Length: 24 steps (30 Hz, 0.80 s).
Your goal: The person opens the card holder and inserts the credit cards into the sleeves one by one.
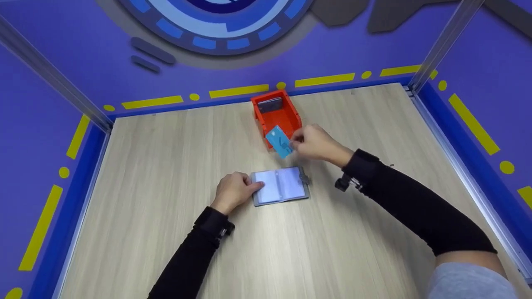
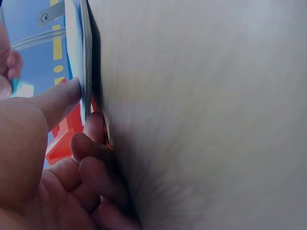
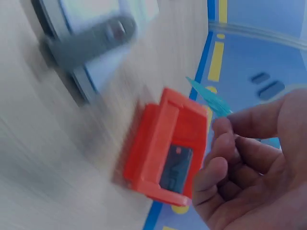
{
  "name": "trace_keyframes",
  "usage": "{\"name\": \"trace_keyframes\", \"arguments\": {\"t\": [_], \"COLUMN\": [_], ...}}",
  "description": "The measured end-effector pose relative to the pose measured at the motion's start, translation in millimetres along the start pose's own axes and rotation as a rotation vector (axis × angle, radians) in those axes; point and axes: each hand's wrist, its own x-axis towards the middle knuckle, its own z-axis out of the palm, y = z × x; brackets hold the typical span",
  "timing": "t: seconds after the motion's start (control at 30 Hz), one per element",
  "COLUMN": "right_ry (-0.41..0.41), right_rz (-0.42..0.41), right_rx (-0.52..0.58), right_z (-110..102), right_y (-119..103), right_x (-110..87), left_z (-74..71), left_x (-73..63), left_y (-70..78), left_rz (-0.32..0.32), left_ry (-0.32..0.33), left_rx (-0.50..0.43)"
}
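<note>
A light-blue bank card (image 1: 279, 141) is pinched between the thumb and fingers of my right hand (image 1: 314, 142), above the near end of a red bin (image 1: 294, 109). On the table lies a card holder (image 1: 292, 182), spread open with clear sleeves and a snap strap (image 3: 91, 42) on its right side. My left hand (image 1: 234, 190) grips the holder's left edge, thumb on top and fingertips (image 2: 96, 125) at its underside. Inside the bin a dark card (image 3: 176, 168) leans against the far wall; whether more cards stand behind it I cannot tell.
The wooden table (image 1: 166, 158) carries the bin close to the back wall (image 1: 232, 79). Blue-purple panels with yellow marks enclose the table on the left, back and right. Metal posts (image 1: 440, 45) stand at the back corners.
</note>
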Motion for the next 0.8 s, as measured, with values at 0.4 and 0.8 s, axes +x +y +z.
{"name": "trace_keyframes", "arguments": {"t": [0.4, 0.8], "right_ry": [-0.157, -0.19], "right_rz": [0.107, 0.189], "right_rx": [-0.051, -0.012], "right_z": [32.9, 37.9], "right_y": [7.2, 11.2], "right_x": [-37.5, -46.7], "left_z": [-0.7, -0.3], "left_x": [-0.1, -0.8], "left_y": [-0.6, 0.5], "left_rz": [0.013, 0.004], "left_ry": [0.0, 0.001], "left_rx": [0.005, 0.018]}}
